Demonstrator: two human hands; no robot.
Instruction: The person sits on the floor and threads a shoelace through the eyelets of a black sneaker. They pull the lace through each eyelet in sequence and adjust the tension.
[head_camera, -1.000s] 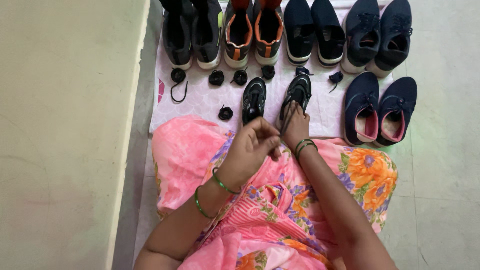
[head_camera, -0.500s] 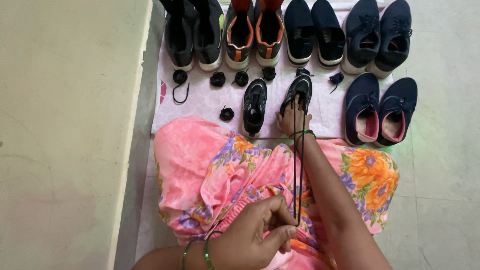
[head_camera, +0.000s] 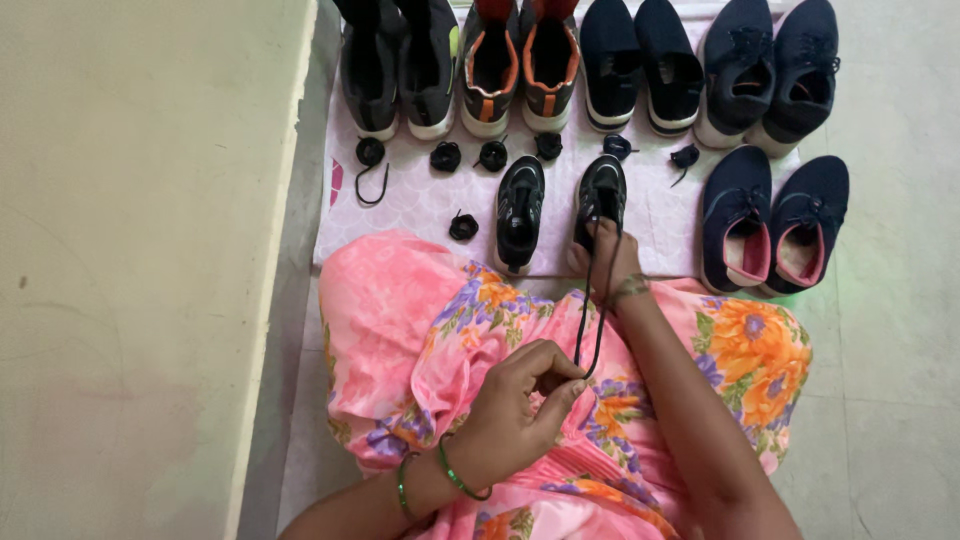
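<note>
Two small black shoes stand side by side on a pale pink mat (head_camera: 420, 205) in front of my lap. My right hand (head_camera: 612, 262) rests on the heel of the right small shoe (head_camera: 600, 192) and holds it down. A black shoelace (head_camera: 588, 310) runs from that shoe back toward me. My left hand (head_camera: 520, 400) pinches the lace's looped end over my pink floral dress. The left small shoe (head_camera: 520, 210) stands untouched.
Several pairs of shoes line the mat's far edge: black boots (head_camera: 400, 65), orange-lined sneakers (head_camera: 520, 65), dark slip-ons (head_camera: 640, 60), navy sneakers (head_camera: 770, 65). A navy pair with pink lining (head_camera: 775, 225) sits at right. Coiled black laces (head_camera: 445, 156) lie between. A wall (head_camera: 140, 270) stands at left.
My left hand drew the lace from the shoe back to my lap, stretching it long, then moved forward again so the lace hangs shorter. My right hand stayed on the shoe.
</note>
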